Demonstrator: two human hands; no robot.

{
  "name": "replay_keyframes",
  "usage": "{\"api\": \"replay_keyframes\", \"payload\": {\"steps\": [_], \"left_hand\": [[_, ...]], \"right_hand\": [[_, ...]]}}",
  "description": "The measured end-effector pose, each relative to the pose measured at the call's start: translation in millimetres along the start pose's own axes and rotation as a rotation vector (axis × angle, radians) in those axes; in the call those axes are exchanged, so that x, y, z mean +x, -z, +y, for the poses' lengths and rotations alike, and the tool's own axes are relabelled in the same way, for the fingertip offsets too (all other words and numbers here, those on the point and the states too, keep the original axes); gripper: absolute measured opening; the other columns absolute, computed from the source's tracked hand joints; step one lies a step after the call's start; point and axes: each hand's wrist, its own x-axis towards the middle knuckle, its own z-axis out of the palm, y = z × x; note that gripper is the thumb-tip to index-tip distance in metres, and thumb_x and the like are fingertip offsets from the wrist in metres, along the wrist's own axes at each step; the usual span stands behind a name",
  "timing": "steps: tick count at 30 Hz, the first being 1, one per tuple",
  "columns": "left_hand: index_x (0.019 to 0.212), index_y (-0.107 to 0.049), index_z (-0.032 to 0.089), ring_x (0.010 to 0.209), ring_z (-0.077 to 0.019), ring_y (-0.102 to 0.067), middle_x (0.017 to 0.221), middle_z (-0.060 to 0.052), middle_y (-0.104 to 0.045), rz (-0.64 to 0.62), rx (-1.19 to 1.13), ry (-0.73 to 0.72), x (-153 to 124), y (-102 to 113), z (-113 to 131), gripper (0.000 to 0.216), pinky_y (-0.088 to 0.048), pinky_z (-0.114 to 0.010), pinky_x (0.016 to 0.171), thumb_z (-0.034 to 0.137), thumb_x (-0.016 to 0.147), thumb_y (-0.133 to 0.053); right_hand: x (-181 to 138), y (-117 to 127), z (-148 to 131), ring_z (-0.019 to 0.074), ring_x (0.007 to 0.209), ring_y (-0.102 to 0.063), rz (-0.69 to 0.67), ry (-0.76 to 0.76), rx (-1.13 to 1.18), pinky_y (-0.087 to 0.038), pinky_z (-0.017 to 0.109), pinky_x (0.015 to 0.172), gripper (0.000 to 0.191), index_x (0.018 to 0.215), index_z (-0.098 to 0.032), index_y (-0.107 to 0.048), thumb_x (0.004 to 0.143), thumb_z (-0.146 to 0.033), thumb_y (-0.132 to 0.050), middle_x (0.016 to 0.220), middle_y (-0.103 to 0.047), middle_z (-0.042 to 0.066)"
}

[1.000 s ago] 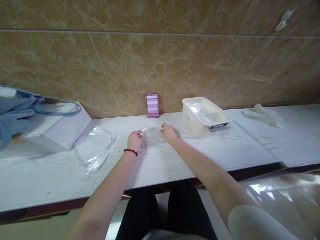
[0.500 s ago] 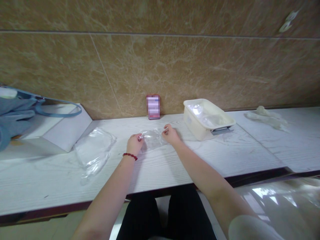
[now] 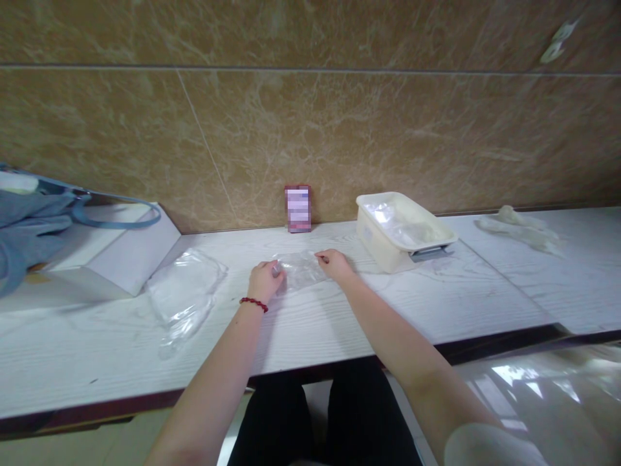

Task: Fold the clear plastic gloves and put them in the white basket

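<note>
A clear plastic bag point(image 3: 301, 270) lies stretched between my hands over the middle of the white table. At its left end, my left hand point(image 3: 265, 281) is closed on the plastic, with a red bead bracelet point(image 3: 254, 302) at the wrist. My right hand point(image 3: 334, 263) pinches the upper right edge of the same bag. More clear plastic bags point(image 3: 187, 291) lie flat in a loose pile left of my hands. To the right, a cream plastic bin point(image 3: 383, 243) holds clear plastic bags as well.
A phone point(image 3: 298, 209) leans upright against the marbled wall. At the left stands a white box point(image 3: 116, 252) beside a blue bag point(image 3: 29, 220). Crumpled whitish gloves or plastic point(image 3: 521, 230) lie at the far right. The table's dark front edge point(image 3: 315, 372) runs before my legs.
My right hand has lowered slightly, and its fingers have come together on the bag's edge. My left hand keeps its hold with its fingers slightly shifted.
</note>
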Motion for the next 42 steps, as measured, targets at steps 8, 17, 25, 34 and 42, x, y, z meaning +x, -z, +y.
{"api": "replay_keyframes", "payload": {"steps": [8,17,25,34,42], "left_hand": [[0.108,-0.056,0.021,0.098,-0.0256,-0.047,0.107,-0.009,-0.054,0.025,0.139,0.093,-5.5,5.6,7.6,0.043,-0.038,-0.038,0.083,0.043,0.073,-0.043],[0.12,-0.044,0.016,0.121,-0.0238,-0.029,0.128,-0.009,-0.042,-0.039,0.145,-0.348,-4.7,-9.1,26.4,0.051,-0.02,-0.041,0.099,0.046,0.081,-0.031],[0.126,-0.035,0.014,0.125,-0.0233,-0.023,0.133,-0.008,-0.035,-0.15,0.152,-0.397,-8.4,-12.4,34.5,0.053,-0.017,-0.044,0.101,0.044,0.084,-0.024],[0.126,-0.035,0.011,0.125,-0.0248,-0.023,0.133,-0.011,-0.034,-0.18,0.195,-0.403,-9.6,-15.4,35.3,0.051,-0.018,-0.045,0.1,0.038,0.084,-0.026],[0.13,-0.03,0.012,0.125,-0.0237,-0.021,0.136,-0.009,-0.029,-0.188,0.202,-0.384,-11.3,-17.0,35.7,0.052,-0.017,-0.042,0.101,0.035,0.082,-0.027]], "right_hand": [[-1.6,-6.2,0.7,0.0149,0.094,-0.053,-0.019,0.025,-0.131,-0.039,0.021,0.082,0.032,0.103,-0.017,-0.059,0.076,-0.029,-0.047,0.103,-0.058,0.007],[-4.4,-2.8,-5.3,0.0145,0.094,-0.051,-0.071,0.04,-0.185,-0.038,0.021,0.082,0.036,0.11,-0.016,-0.054,0.078,-0.031,-0.045,0.107,-0.053,0.008],[-4.5,-1.8,-6.8,0.0142,0.095,-0.05,-0.05,0.057,-0.209,-0.038,0.021,0.081,0.038,0.112,-0.015,-0.052,0.08,-0.031,-0.041,0.11,-0.05,0.008],[-15.9,0.7,-31.3,0.0193,0.112,-0.038,0.06,0.223,-0.34,-0.03,0.032,0.094,0.038,0.117,-0.017,-0.047,0.084,-0.03,-0.033,0.124,-0.043,0.009],[-16.0,-25.5,-37.6,0.0175,0.119,-0.034,-0.135,0.34,-0.378,-0.025,0.034,0.099,0.043,0.124,-0.009,-0.037,0.086,-0.022,-0.023,0.128,-0.041,0.01]]}}
